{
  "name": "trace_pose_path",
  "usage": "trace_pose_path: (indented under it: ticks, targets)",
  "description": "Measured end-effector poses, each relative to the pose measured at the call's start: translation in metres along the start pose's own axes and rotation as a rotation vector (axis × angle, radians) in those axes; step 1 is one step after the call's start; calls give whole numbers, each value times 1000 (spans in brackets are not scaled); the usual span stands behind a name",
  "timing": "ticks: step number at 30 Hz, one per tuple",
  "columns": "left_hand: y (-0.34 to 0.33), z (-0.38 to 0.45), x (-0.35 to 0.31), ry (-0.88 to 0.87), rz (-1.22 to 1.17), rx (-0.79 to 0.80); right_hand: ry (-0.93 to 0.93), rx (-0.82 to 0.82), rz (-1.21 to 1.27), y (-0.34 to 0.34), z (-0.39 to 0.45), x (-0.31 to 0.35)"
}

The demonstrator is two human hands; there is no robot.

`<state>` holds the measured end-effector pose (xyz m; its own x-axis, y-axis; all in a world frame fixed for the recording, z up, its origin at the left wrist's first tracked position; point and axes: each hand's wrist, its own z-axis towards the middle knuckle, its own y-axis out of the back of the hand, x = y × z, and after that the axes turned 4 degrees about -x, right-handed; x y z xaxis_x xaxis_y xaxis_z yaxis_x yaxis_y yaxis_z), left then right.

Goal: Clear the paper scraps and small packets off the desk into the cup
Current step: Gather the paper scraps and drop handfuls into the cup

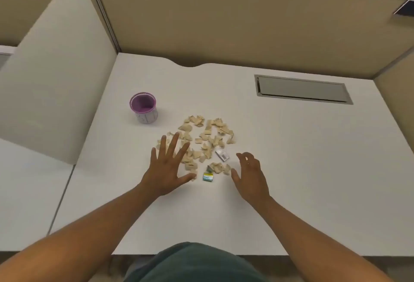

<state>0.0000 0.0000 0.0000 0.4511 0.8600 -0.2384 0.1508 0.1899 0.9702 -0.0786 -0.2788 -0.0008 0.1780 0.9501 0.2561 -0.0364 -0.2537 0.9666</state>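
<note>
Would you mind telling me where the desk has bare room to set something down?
Bare patches: right of the paper scraps, below the cable hatch; the near edge between the forearms; and behind the cup. Crowded: the middle, where scraps, the green packet, the silver packet, left hand and right hand cluster.

Your head camera looked forward and steeply down at the desk [268, 147] from close above (only one view, nothing shared), partition walls behind.
</note>
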Motion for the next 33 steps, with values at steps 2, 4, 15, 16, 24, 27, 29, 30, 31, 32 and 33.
trace_pose_path:
  ticks: [2, 4, 15, 16, 24, 27, 29, 30, 31, 32, 33]
  targets:
    - [-3, 2, -5, 72, -17, 36, -73, 43, 70, 0, 2, -11]
    - [-9, 1, -6, 126, -2, 59, -129, 107, 113, -7, 4, -22]
    - [-43, 15, -9, 366, -100, 112, -205, 304, 481, -37, 29, 18]
    - [-45, 17, -11, 349, -106, 125, -211, 309, 503, -39, 33, 25]
    - [-46, 25, 0, 170, -21, 14, -22, 113, 341, -32, 56, 52]
    - [-45, 34, 10, 96, 35, 90, 170, 91, 215, -28, 81, 54]
    - [-47, 40, 18, 39, 38, 164, 287, 250, 121, -29, 96, 56]
    - [-48, 44, 21, 11, 54, 203, 342, 342, 59, -31, 101, 56]
    - [-47, 47, 23, -15, 83, 233, 393, 415, -9, -33, 106, 57]
    - [-46, 50, 25, -42, 115, 251, 432, 465, -67, -36, 110, 57]
    - [-45, 52, 25, -69, 138, 252, 455, 498, -110, -38, 113, 58]
